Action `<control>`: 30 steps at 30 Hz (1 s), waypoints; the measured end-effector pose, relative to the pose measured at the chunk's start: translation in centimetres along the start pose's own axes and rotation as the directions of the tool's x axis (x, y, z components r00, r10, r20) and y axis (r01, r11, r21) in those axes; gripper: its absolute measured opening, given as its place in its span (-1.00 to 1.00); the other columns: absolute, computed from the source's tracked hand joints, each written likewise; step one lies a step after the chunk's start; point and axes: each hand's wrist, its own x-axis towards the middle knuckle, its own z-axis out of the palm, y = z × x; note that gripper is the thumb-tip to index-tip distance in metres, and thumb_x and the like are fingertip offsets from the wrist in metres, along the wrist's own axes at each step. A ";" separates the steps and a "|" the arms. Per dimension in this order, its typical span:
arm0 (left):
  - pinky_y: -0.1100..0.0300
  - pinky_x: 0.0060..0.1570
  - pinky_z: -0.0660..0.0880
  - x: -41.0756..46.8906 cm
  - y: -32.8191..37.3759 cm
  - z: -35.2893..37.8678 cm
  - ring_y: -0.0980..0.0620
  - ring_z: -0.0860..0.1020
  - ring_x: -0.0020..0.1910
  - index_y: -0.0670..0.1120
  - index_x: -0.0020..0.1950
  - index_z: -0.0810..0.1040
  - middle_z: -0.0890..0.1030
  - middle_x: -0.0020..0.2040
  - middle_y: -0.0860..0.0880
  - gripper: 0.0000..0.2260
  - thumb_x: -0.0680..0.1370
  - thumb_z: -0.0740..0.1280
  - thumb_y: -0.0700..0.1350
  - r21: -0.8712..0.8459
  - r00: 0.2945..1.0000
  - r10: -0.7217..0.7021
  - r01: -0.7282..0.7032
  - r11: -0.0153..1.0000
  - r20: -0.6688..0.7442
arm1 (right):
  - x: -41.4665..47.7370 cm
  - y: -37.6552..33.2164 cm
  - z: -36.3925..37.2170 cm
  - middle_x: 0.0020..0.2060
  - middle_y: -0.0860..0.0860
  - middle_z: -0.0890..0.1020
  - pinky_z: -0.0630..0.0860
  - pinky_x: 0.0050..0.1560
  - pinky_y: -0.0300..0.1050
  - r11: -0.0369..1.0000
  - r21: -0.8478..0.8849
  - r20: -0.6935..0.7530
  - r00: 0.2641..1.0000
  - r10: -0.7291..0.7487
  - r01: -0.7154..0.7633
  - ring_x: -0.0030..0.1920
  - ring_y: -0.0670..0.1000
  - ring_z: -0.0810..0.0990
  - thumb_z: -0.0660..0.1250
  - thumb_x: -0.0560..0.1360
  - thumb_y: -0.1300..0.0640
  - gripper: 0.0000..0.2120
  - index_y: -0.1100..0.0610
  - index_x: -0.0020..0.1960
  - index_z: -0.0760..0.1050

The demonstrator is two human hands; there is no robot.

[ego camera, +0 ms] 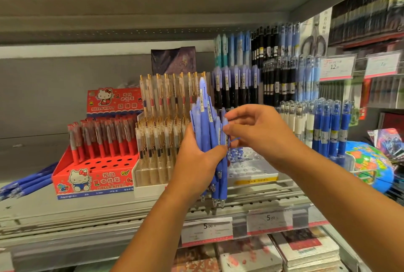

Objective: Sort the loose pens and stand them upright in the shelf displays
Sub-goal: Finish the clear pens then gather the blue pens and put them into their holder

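Observation:
My left hand (197, 162) grips a bundle of several blue pens (206, 123), held upright in front of the shelf, tips pointing down. My right hand (255, 131) pinches one blue pen (225, 128) at the right edge of that bundle, between thumb and fingers. Behind my hands stands a clear tiered pen display (251, 166) with empty holes in its front rows and upright blue and black pens in the rows behind. More loose blue pens (26, 182) lie flat on the shelf at the far left.
A red cartoon-cat display box (94, 175) with red pens stands at left, beside a tray of clear gold-clip pens (157, 140). Blue-and-white pens (323, 127) stand at right, next to a globe ball (369, 164). Price tags (206, 231) line the shelf edge.

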 end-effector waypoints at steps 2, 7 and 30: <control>0.39 -0.32 0.54 0.0 -0.1 0.0 0.18 0.65 -0.22 0.09 0.48 0.29 0.63 -0.05 0.13 -0.44 0.55 0.41 -0.22 -0.017 1.000 0.006 -0.006 1.000 -0.005 | 0.0 -0.1 0.0 -0.13 0.25 0.66 0.67 -0.21 -0.05 1.000 0.001 -0.022 1.000 -0.004 0.004 -0.25 0.09 0.65 0.44 0.47 0.33 -0.85 0.22 0.02 0.59; 0.36 -0.37 0.52 0.2 -0.2 -0.2 0.15 0.62 -0.34 0.08 0.49 0.28 0.62 -0.14 0.13 -0.44 0.56 0.39 -0.23 -0.018 1.000 0.003 -0.003 1.000 -0.007 | 0.3 -0.2 0.1 -0.13 0.25 0.66 0.66 -0.28 -0.10 1.000 0.003 -0.087 0.996 -0.008 0.008 -0.32 0.00 0.63 0.42 0.47 0.34 -0.90 0.22 -0.02 0.60; 0.00 -0.32 0.60 0.4 -0.7 -0.1 0.00 0.53 -0.42 0.23 0.29 0.34 0.54 -0.32 -0.10 -0.54 0.58 0.36 -0.25 -0.069 0.999 -0.013 0.016 0.998 0.035 | 5.5 2.9 -2.9 -0.20 -0.06 0.57 0.47 -0.22 -0.25 0.723 -0.685 -0.238 0.911 -0.338 0.090 -0.22 -0.10 0.54 0.31 0.54 0.25 -0.90 0.13 0.05 0.51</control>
